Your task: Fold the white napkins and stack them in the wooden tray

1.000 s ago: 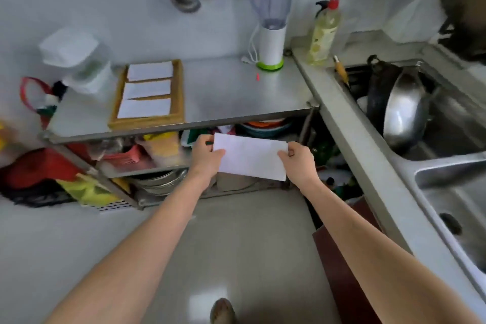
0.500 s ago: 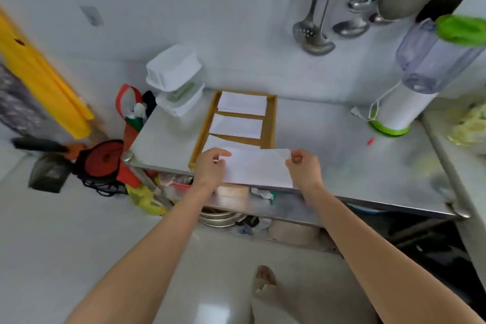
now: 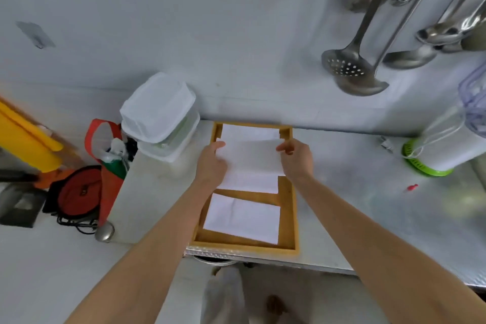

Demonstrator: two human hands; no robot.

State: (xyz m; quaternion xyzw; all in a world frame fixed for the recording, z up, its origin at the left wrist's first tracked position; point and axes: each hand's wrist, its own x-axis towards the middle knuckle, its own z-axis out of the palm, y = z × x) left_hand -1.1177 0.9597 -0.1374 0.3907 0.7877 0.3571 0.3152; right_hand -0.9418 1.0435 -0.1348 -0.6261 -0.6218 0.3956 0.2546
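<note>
the left hand (image 3: 211,163) and the right hand (image 3: 295,158) are each pinching a short end of the folded napkin (image 3: 252,158), holding it stretched between them over the wooden tray (image 3: 288,221) on the counter (image 3: 368,208). the napkin's long axis is running left to right, matching the three napkins already lying in the tray: the far napkin (image 3: 249,132), the middle napkin (image 3: 249,183) and the near napkin (image 3: 243,219). the held one is hanging over the gap between the far and middle napkins, overlapping both, so the coming move is probably turning on lowering it straight down onto one of them. both hands are equally near the tray.
</note>
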